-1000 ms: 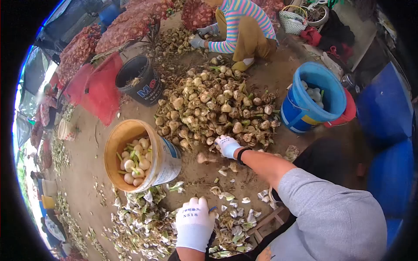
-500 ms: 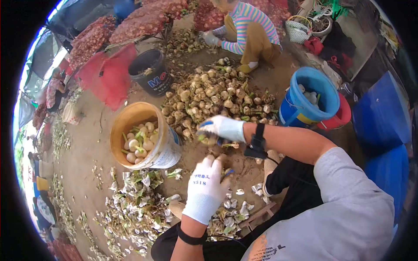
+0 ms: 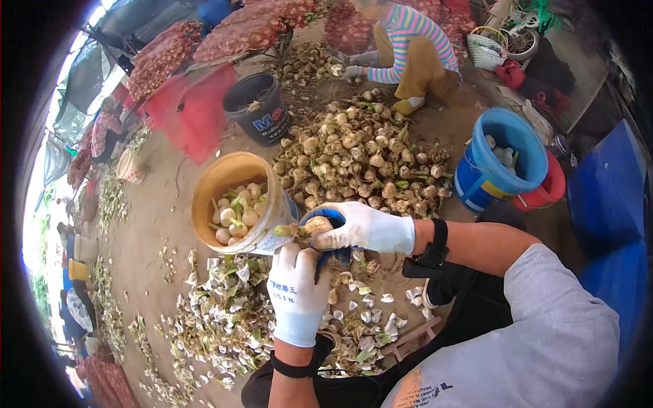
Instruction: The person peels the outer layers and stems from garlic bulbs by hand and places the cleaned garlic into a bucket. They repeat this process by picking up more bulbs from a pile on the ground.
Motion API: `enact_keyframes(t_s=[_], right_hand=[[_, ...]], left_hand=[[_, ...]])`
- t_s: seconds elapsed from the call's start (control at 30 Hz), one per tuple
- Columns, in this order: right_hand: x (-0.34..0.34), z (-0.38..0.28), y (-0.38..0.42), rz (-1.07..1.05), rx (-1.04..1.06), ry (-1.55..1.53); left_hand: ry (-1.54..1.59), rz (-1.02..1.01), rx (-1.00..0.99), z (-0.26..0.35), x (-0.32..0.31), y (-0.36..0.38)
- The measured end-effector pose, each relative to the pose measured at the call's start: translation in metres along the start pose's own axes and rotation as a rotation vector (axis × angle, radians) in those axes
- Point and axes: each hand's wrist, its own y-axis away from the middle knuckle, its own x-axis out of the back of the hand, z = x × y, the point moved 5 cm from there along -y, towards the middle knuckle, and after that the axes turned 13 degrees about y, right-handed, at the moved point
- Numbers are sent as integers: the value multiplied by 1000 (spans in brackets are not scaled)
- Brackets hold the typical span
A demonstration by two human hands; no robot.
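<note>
Between my hands is a garlic bulb (image 3: 318, 225) with its dirty outer skin and a short greenish stem pointing left. My right hand (image 3: 364, 227), in a white glove with blue on the palm side, is closed around the bulb. Just below the stem, my left hand (image 3: 297, 280), in a matching glove, is curled with its fingers against the bulb's lower side; its fingertips are hidden. Close by on the left stands a tilted yellowish bucket (image 3: 202, 204) with several peeled white bulbs (image 3: 238, 216). Beyond my hands lies a heap of unpeeled garlic bulbs (image 3: 360, 146).
Peeled skins (image 3: 221, 313) litter the ground at lower left. A black bucket (image 3: 255, 112) stands behind the heap, a blue bucket (image 3: 507, 139) and red basin (image 3: 544, 194) to the right. A crouching person (image 3: 418, 51) works beyond the heap. Full red mesh bags (image 3: 252, 30) lie at the back.
My right hand has come back from the heap's near edge to meet my left, bringing the garlic bulb. My left hand has shifted up and left. The view has turned slightly.
</note>
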Motion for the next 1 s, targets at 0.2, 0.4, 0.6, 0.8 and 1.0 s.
enact_keyframes(t_s=[0.2,0.4,0.6,0.8,1.0], right_hand=[[7,-11,4,0,-36,263],[2,-15,15,119,249,241],[2,-23,23,270,380,436],[8,-36,16,275,388,613],[25,-24,-3,324,164,78]], left_hand=[[-22,-42,-72,10,-5,-1],[159,69,92,1,-3,4],[143,44,97,-3,-4,-2],[-60,128,29,5,0,-11],[-17,219,91,2,8,-5]])
